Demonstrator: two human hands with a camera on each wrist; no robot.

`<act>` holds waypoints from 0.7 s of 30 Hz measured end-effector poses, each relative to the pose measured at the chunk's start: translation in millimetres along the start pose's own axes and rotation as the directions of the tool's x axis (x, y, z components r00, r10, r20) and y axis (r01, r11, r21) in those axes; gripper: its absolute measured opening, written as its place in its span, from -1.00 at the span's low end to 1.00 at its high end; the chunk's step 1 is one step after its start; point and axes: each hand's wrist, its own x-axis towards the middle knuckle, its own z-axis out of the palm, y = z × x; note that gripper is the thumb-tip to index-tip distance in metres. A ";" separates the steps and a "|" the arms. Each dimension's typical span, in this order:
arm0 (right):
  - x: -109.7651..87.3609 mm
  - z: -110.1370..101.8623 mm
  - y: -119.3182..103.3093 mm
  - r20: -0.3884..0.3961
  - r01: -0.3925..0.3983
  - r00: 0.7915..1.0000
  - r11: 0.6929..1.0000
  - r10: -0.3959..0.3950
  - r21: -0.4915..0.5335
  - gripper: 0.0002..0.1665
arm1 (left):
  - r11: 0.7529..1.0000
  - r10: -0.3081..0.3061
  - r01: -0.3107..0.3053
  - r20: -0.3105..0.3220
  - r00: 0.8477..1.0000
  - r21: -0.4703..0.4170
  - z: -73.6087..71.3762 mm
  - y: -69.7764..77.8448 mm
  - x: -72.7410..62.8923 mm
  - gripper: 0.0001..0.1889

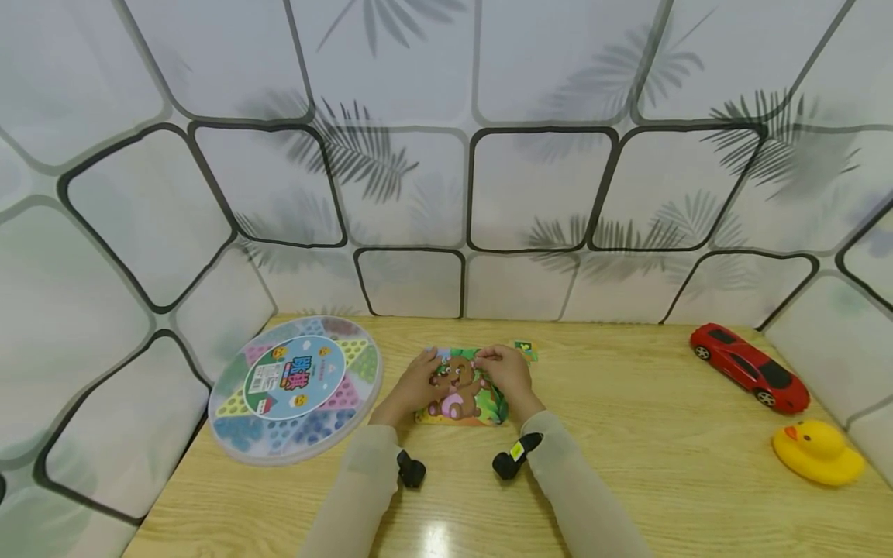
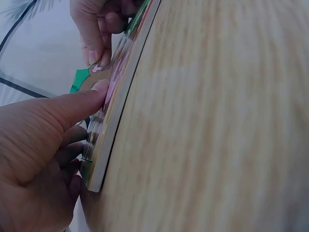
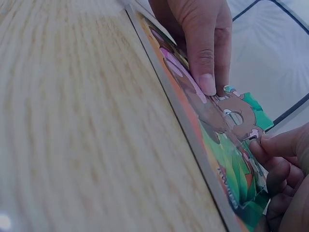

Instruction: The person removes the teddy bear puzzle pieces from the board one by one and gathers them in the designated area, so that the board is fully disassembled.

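Observation:
A thin jigsaw puzzle board with a cartoon bear lies flat on the table between both hands. A puzzle piece showing the bear's face and green background tilts up from the board's far part. My right hand pinches this piece at its right ear, thumb and index finger on the edge. My left hand holds the piece's left side, its thumb on the printed face and the other fingers curled by the board's edge. Behind the right hand, a small green and yellow piece shows partly.
To the left lies a large round Chinese checkers box with a clear lid. A red toy car and a yellow rubber duck stand at the right side of the wooden table. Patterned fabric walls rise behind and on both sides.

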 end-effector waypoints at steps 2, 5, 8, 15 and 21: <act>0.3 -0.2 0.1 0.011 -0.024 1.000 0.999 0.024 0.045 -0.89 | 1.000 -0.001 0.001 0.001 1.000 -0.010 -0.1 0.2 0.2 -0.27; 0.6 0.0 0.4 0.021 -0.052 0.999 0.994 0.050 0.101 -0.90 | 1.000 -0.001 0.001 0.001 1.000 -0.023 -0.5 0.1 0.8 -0.25; 0.7 -0.3 -0.1 0.015 -0.043 0.999 0.994 0.042 0.096 -0.89 | 1.000 -0.005 0.005 0.002 1.000 -0.023 -0.9 -0.3 1.1 -0.25; -0.8 -2.7 -0.6 -0.008 -0.019 1.000 0.998 0.019 0.065 -0.87 | 1.000 0.013 -0.013 0.006 1.000 -0.016 0.5 -3.1 0.9 -0.26; -1.1 -4.0 0.5 -0.009 0.002 1.000 0.993 -0.001 0.114 -0.85 | 0.999 0.019 -0.020 -0.004 1.000 -0.027 0.6 -2.8 -0.4 -0.27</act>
